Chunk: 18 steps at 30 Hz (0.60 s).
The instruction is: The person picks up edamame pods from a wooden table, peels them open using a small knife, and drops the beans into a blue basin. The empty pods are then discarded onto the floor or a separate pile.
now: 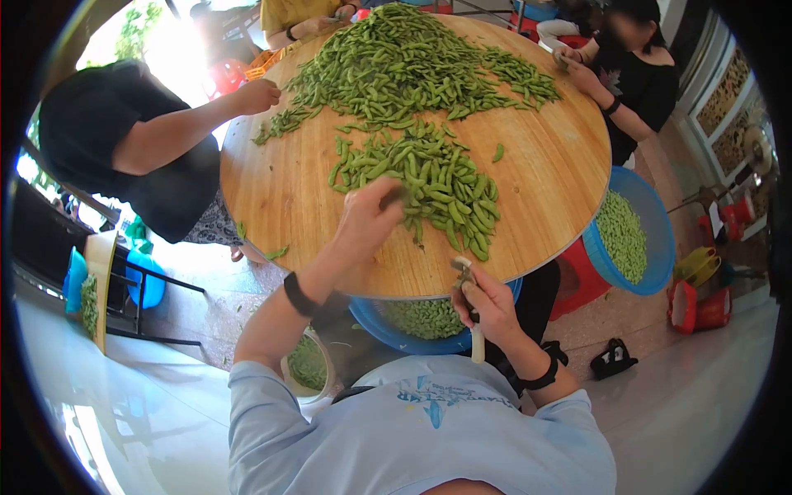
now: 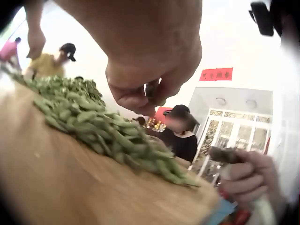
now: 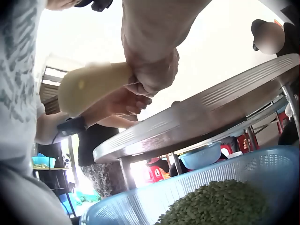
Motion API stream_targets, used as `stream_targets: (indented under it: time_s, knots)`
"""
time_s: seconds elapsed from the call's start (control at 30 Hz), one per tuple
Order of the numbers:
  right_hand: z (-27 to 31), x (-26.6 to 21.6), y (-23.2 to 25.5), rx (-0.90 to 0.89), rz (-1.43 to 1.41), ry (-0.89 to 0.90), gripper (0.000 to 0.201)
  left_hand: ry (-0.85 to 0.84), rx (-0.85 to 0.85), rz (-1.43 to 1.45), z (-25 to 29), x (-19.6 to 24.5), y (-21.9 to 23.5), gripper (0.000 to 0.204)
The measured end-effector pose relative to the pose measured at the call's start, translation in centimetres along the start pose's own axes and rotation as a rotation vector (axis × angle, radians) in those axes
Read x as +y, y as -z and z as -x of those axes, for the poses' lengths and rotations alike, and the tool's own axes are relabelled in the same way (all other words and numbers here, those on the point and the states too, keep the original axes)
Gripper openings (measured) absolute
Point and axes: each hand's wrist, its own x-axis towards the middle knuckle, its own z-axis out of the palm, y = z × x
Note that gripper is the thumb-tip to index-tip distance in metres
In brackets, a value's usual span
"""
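Observation:
My left hand [image 1: 369,216] is above the near edge of a small heap of green soybean pods [image 1: 437,177] on the round wooden table [image 1: 536,223]. Its fingers curl toward the thumb; a small dark patch shows between them, and I cannot tell whether it is a held thing. My right hand [image 1: 488,307] is at the table's near edge, gripping a tool with a cream-coloured handle [image 3: 93,86]. The handle points back toward my body. Most of the tool's other end is hidden by the fingers. Below that hand, a blue basket [image 3: 140,199] contains shelled green beans [image 3: 215,204].
A much larger pod heap [image 1: 396,62] covers the table's far side. Another blue basket of beans [image 1: 623,235] stands at the right, beside a red stool [image 1: 582,280]. Around the table are other people, one reaching in from the left [image 1: 190,128]. A pale bucket [image 1: 309,363] is below left.

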Motion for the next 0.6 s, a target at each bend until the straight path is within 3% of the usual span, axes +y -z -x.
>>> stream_targets:
  time_s: [0.07, 0.1, 0.17, 0.43, 0.6]
  knots:
    - [-0.6, -0.7, -0.3, -0.036, -0.217, 0.008, 0.043, 0.302, -0.166, 0.602, 2.0, 1.9, -0.3, 0.016]
    - [-0.8, -1.1, -0.5, -0.047, -0.213, 0.035, 0.044, 0.303, -0.181, 0.608, 3.0, 2.8, -0.5, 0.016]
    - [-1.3, -1.5, -1.1, -0.021, -0.215, 0.029, 0.043, 0.48, -0.301, 0.855, 4.5, 4.2, -1.0, 0.01]
    - [-0.9, -0.5, -0.5, -0.102, -0.294, -0.048, 0.046, 0.595, -0.279, 1.064, 7.2, 4.1, -3.4, 0.009]
    - [-0.7, -0.3, -0.6, -0.111, -0.277, -0.017, 0.046, 0.491, -0.275, 1.051, 8.2, 3.7, -4.0, 0.013]
